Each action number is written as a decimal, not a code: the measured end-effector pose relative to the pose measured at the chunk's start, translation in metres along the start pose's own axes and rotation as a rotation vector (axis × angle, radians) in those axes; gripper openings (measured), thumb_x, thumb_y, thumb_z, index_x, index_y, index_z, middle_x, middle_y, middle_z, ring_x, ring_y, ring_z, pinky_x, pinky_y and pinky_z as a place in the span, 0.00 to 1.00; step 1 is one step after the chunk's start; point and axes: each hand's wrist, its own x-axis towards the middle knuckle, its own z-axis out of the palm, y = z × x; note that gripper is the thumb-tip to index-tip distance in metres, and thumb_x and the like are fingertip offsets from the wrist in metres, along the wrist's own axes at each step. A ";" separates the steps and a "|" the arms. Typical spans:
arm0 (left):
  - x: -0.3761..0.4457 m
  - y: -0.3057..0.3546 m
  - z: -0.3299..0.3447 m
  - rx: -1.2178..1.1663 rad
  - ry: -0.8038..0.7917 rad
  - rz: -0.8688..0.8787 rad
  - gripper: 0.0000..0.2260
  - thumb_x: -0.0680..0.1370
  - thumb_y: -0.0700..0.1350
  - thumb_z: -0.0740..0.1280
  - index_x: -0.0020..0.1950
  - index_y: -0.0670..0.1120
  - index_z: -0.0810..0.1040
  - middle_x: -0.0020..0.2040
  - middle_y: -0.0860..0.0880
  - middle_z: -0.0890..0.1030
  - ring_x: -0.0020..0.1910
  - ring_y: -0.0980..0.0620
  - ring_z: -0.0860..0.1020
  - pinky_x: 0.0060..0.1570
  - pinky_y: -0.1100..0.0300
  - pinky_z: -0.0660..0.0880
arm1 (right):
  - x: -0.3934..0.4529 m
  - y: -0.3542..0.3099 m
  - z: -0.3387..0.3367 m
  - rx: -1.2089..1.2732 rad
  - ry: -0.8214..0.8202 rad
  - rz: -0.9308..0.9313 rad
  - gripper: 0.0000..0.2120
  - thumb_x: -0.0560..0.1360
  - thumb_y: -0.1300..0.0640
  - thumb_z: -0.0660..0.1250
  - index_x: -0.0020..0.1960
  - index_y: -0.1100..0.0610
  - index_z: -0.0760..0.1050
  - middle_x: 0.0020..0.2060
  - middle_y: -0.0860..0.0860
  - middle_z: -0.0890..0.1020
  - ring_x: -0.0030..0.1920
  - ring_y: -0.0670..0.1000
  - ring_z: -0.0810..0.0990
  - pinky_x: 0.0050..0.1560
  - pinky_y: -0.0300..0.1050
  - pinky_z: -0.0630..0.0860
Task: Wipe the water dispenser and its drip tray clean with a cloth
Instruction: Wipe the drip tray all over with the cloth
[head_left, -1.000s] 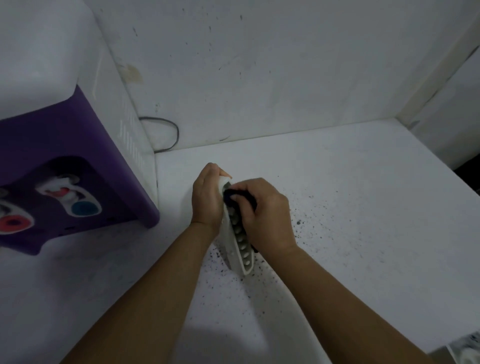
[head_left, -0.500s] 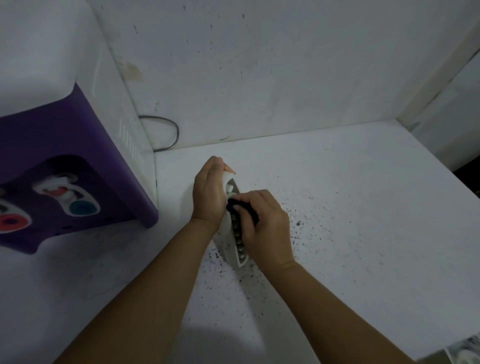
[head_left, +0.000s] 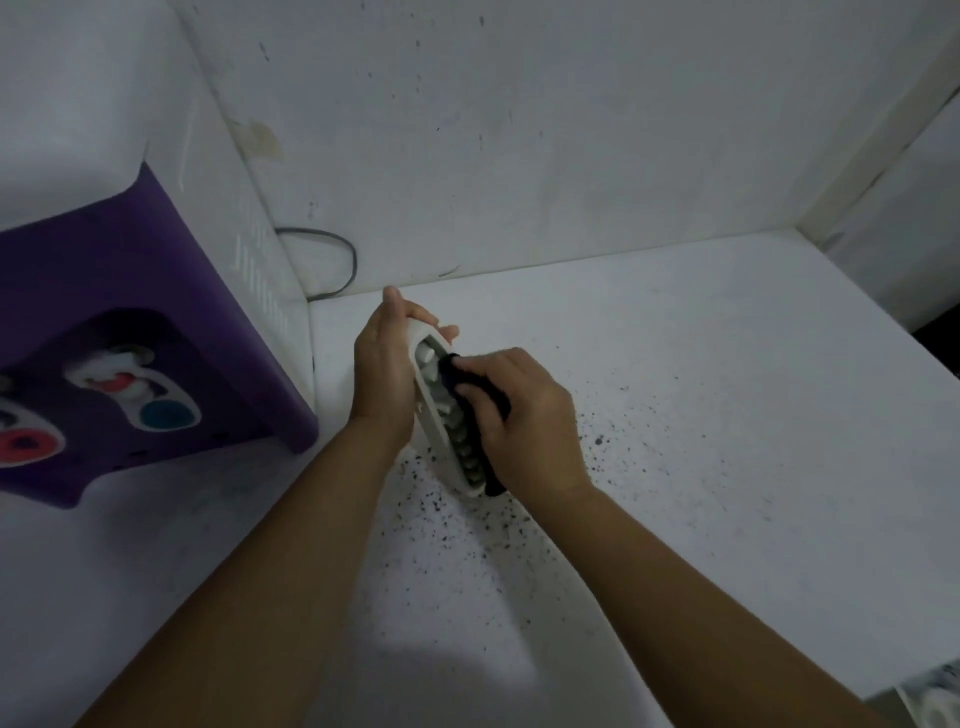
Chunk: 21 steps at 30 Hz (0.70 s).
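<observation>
dim, bluish | soft blur | wide-angle bending at edges | shadow bottom centre

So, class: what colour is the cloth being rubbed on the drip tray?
Dark, nearly black cloth, seen in the head view.

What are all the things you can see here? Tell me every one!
water dispenser: one, purple front and white body, far left on the counter
taps: at least two, white with red and blue parts, on the dispenser's front
cable: one, dark, behind the dispenser by the wall
counter: one, white with dark specks, under everything
drip tray: one, white, held tilted above the counter
cloth: one, dark, pressed on the tray
left hand: one, holds the tray
right hand: one, grips the cloth
</observation>
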 end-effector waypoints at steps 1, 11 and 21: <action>-0.001 0.001 0.001 -0.003 -0.008 0.007 0.21 0.83 0.54 0.53 0.35 0.44 0.72 0.29 0.53 0.78 0.38 0.48 0.81 0.49 0.49 0.77 | -0.009 0.004 0.006 -0.024 -0.048 -0.014 0.08 0.72 0.66 0.69 0.50 0.60 0.82 0.43 0.54 0.82 0.42 0.53 0.79 0.44 0.42 0.76; 0.002 -0.003 0.013 0.040 -0.013 -0.009 0.21 0.83 0.52 0.55 0.33 0.45 0.74 0.30 0.47 0.79 0.34 0.48 0.76 0.39 0.57 0.74 | -0.010 0.005 0.003 0.010 0.020 0.029 0.05 0.73 0.67 0.67 0.47 0.63 0.80 0.42 0.54 0.80 0.42 0.48 0.77 0.43 0.36 0.74; 0.014 -0.008 0.002 0.071 0.034 -0.034 0.20 0.81 0.52 0.55 0.33 0.47 0.74 0.30 0.46 0.80 0.35 0.45 0.77 0.43 0.52 0.74 | -0.037 0.033 0.010 -0.062 -0.131 0.087 0.05 0.71 0.68 0.68 0.45 0.61 0.80 0.40 0.52 0.80 0.39 0.51 0.79 0.39 0.41 0.77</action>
